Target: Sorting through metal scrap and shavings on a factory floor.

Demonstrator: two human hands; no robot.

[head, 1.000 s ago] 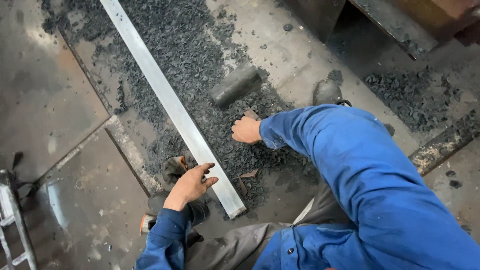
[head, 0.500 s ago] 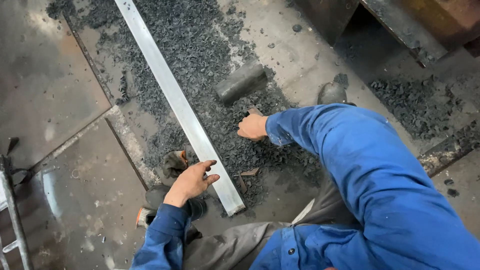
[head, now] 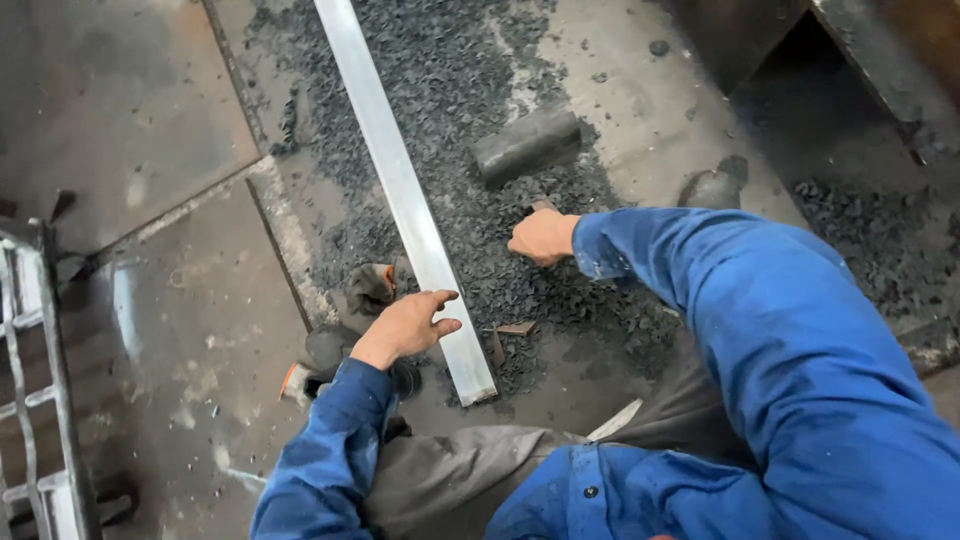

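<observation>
A long, flat, pale grey metal bar (head: 405,190) runs from the top centre of the frame down to a square-cut end just below the middle, lying on the stained concrete floor (head: 160,330) across a bed of dark metal chips (head: 450,90). Its face is clean and matt, with straight edges.

The left hand (head: 408,322), in a blue sleeve, rests beside the bar's lower end with fingers loosely spread, the fingertips touching its left edge. The right hand (head: 541,236) sits to the right of the bar, apart from it, curled closed over the chips; what it pinches, if anything, I cannot tell.

A dark grey metal cylinder (head: 527,144) lies on its side above the right hand, near it. A crumpled dark glove (head: 372,287) lies just left of the bar.

Chips crowd both long edges of the bar; bare floor opens at the left of the frame, up to a white metal rack (head: 40,400) at the lower left edge.
</observation>
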